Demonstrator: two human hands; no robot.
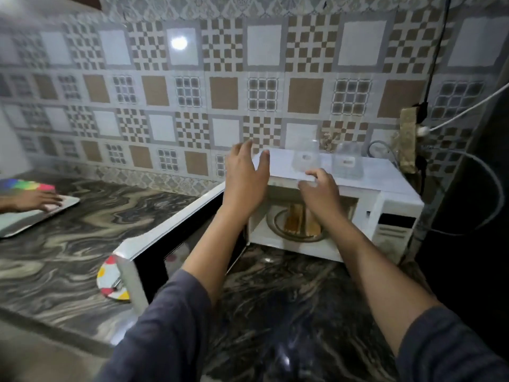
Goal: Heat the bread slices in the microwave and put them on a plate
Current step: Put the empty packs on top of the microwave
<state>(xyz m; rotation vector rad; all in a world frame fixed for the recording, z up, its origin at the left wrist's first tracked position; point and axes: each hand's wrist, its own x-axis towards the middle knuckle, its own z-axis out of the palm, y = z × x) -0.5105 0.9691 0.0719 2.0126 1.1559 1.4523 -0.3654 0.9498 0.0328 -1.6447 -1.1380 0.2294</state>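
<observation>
On the marble counter (68,260), a dotted plate (108,277) lies half hidden behind the open microwave door (165,241), presumably waiting to receive the food. The left hand (243,177) and right hand (319,197) (both spread open, holding nothing) hover before the microwave (371,194), where bread slices (296,220) rest on the turntable within reach.
</observation>
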